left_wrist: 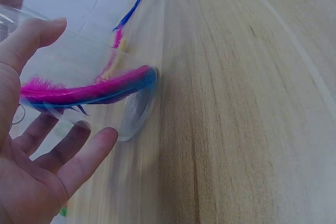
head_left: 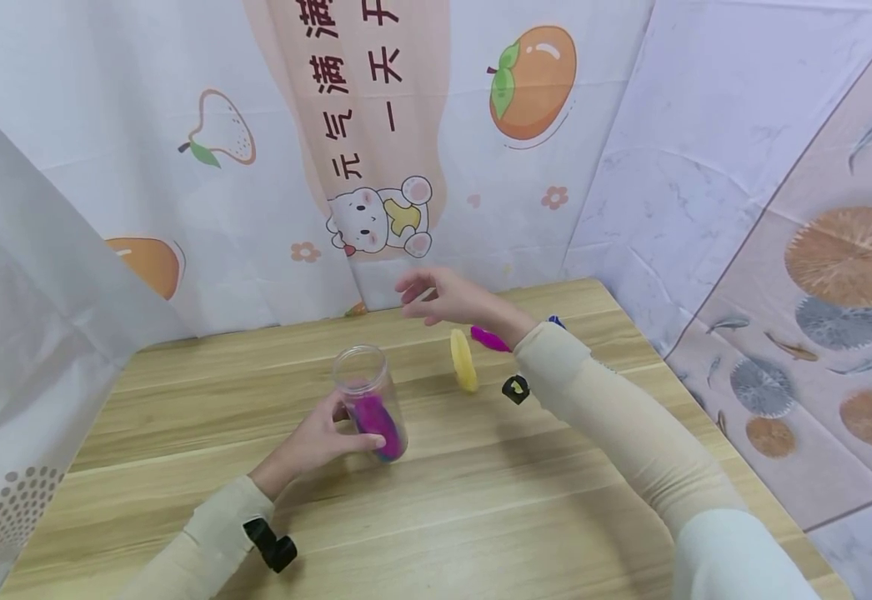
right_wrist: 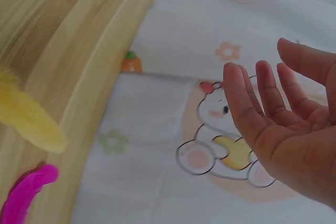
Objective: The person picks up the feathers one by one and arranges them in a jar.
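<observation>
- Beneath all fingers: pale wood-grain table (head_left: 436,525).
- In left hand (head_left: 334,433), clamped between thumb and fingers: clear plastic cylindrical jar (head_left: 394,404).
- On right hand (head_left: 443,297): fingers apart, loosely bent, holding nothing.
- Inside left grasp, within jar: fluffy magenta-and-blue feathers (left_wrist: 86,92).
- Bodyward of right fingers: slim yellow feather (head_left: 463,360), bright magenta feather (head_left: 490,339).
- Apparently mid-filling; next, probably calling for a light right-hand pinch.

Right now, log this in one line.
left hand: grips clear cylindrical jar, pink and blue feathers inside; right hand: empty, raised; yellow feather: on wooden table
</observation>
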`<state>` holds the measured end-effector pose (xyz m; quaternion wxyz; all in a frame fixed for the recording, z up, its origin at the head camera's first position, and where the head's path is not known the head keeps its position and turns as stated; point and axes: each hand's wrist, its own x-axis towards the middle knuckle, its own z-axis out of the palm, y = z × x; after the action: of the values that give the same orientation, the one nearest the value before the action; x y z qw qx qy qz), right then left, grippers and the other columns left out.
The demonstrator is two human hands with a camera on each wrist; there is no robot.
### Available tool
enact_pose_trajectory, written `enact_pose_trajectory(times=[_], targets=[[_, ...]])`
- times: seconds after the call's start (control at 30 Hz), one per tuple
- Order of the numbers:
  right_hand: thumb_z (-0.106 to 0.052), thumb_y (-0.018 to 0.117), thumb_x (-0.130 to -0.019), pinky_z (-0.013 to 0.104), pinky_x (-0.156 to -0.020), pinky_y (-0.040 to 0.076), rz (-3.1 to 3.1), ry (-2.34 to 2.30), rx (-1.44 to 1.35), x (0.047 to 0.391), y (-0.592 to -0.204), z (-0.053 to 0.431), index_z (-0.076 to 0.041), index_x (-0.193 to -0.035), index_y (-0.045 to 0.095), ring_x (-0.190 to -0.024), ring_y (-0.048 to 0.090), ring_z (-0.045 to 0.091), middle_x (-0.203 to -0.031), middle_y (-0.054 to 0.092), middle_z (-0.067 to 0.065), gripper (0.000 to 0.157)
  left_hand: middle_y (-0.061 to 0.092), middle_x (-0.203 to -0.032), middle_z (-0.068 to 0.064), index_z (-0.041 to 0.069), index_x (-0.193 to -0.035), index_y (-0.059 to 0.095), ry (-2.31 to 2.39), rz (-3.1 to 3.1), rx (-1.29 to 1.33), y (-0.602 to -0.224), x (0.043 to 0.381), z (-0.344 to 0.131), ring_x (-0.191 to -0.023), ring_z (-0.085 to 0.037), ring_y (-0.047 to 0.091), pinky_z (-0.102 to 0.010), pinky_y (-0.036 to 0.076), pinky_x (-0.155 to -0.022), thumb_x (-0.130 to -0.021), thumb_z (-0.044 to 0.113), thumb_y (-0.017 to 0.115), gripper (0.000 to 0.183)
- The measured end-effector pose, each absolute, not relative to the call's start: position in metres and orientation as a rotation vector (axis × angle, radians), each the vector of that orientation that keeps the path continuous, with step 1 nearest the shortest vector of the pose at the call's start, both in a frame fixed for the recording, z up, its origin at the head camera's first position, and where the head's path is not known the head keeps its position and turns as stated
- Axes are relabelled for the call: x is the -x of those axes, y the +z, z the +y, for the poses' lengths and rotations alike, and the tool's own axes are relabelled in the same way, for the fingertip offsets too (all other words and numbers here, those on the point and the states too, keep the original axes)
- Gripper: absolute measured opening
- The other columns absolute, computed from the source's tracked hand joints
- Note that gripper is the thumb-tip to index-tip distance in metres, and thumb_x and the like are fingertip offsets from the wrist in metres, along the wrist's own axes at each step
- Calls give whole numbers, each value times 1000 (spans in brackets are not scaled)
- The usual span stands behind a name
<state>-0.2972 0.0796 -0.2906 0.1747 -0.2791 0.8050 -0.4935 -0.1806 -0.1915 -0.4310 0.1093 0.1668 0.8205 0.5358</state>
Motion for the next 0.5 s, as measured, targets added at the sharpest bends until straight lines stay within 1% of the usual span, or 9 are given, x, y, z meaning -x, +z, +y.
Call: enact_pose_trajectory(times=[0.17, 0.27, 0.4, 0.5], targets=[[-6, 69, -96, 38, -84, 58, 2322, -1440, 728, 312, -310, 91, -1, -137, 56, -111, 65, 31, -126, 63, 16, 43, 60, -135, -5, 18, -145, 46, 1577, 2412, -505, -432, 181, -191, -119, -32, 56, -63, 38, -103, -81, 25, 87, 76], [-3, 67, -97, 39, -84, 58, 2367, -1432, 716, 318, -321, 97, 1, -136, 56, -110, 65, 31, -126, 63, 17, 41, 60, -135, -4, 19, -144, 47, 1589, 2406, -499, -433, 181, -191, -119, -32, 56, -63, 37, -103, -81, 24, 87, 75], [-1, 66, -97, 47, -88, 57, 2413, -1412, 688, 327, -335, 104, 4, -136, 55, -110, 65, 34, -126, 62, 20, 41, 60, -135, -5, 18, -144, 47, 1585, 2411, -517, -433, 181, -192, -119, -32, 56, -63, 38, -103, -82, 24, 87, 74], [1, 65, -97, 50, -89, 56, 2443, -1386, 664, 331, -345, 110, 6, -136, 55, -112, 63, 35, -127, 61, 23, 41, 60, -134, -6, 16, -145, 46, 1577, 2419, -536, -433, 181, -192, -119, -32, 55, -64, 38, -102, -82, 24, 86, 75]])
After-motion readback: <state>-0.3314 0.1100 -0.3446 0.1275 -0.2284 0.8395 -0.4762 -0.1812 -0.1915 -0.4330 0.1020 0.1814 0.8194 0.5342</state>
